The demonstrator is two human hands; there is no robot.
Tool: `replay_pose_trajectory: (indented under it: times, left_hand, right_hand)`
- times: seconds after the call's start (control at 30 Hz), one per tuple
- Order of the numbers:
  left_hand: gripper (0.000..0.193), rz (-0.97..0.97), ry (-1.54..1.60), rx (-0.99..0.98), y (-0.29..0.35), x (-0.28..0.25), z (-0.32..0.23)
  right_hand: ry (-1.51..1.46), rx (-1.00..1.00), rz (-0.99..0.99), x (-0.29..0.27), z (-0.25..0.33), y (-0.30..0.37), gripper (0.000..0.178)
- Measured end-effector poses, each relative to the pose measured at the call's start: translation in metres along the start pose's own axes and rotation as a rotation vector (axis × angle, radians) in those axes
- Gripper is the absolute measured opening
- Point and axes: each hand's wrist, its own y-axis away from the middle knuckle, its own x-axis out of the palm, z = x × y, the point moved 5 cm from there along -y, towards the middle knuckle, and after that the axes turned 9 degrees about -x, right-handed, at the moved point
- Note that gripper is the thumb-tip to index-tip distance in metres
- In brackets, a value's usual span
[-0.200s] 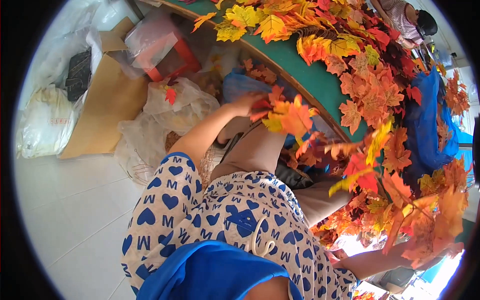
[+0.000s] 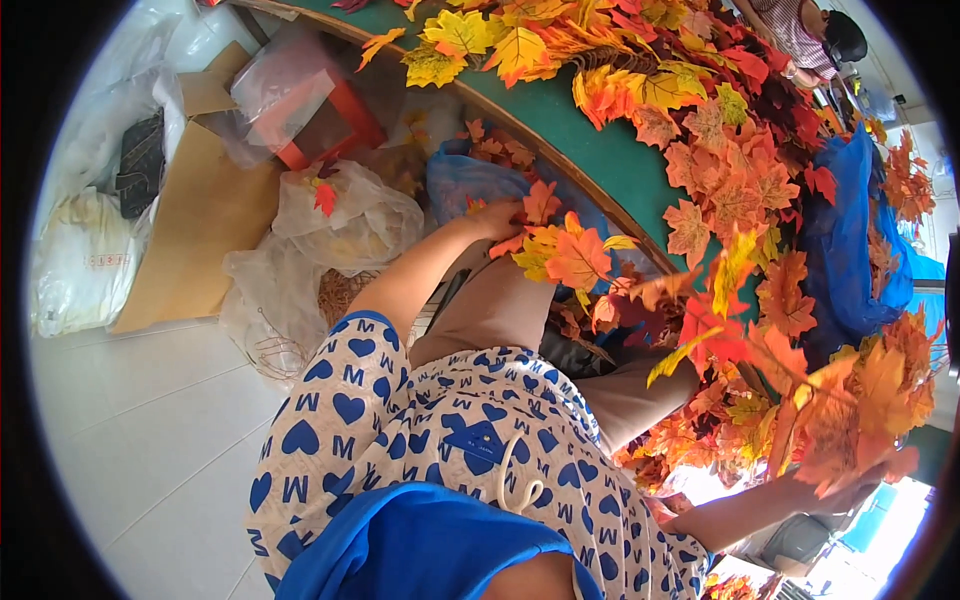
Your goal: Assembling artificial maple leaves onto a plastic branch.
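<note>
A garland of artificial maple leaves [image 2: 580, 262], orange, yellow and red, stretches through the air across my lap from one hand to the other. At its left end, my left hand [image 2: 492, 219] is closed on it, beside the table edge and above my knee. My right hand [image 2: 862, 478] is held out at the lower right, mostly covered by large orange leaves of the same garland. Its fingers are hidden, but the raised garland end hangs at that hand.
A green-topped table [image 2: 610, 165] with a wooden edge carries piled leaf garlands [image 2: 735, 165]. Blue plastic bags [image 2: 845, 235] are on the right. Left of me stand a cardboard box [image 2: 205, 210], a red stool [image 2: 330, 125] and clear plastic bags [image 2: 350, 215]. Another person [image 2: 800, 40] is at the far right.
The view has turned slightly, shifting the table and boxes in the picture. Both hands stay at the garland's ends, and its leaves sway only a little.
</note>
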Motion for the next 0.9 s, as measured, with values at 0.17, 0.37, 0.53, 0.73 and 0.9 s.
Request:
replay_pose_trajectory:
  times: [0.17,0.37,0.53,0.73,0.9]
  left_hand:
    - [0.025,-0.251,0.256,-0.21,0.014,-0.025,0.025]
    - [0.026,-0.712,0.163,-0.366,0.039,-0.108,0.041]
    - [0.018,-0.737,0.18,-0.134,0.025,-0.162,-0.083]
    - [0.021,-0.213,0.647,0.185,0.085,-0.182,-0.289]
    - [0.038,0.318,0.981,0.433,0.049,-0.216,-0.481]
  right_hand:
    - [0.195,-0.14,0.247,-0.006,-0.061,0.003,0.042]
    - [-0.744,0.447,0.362,0.047,-0.062,0.073,0.015]
    - [-0.847,0.403,0.151,0.024,-0.096,0.046,0.026]
    - [-0.792,0.379,-0.221,-0.045,-0.173,-0.021,0.029]
    - [-0.275,-0.147,-0.297,-0.127,-0.178,-0.087,0.034]
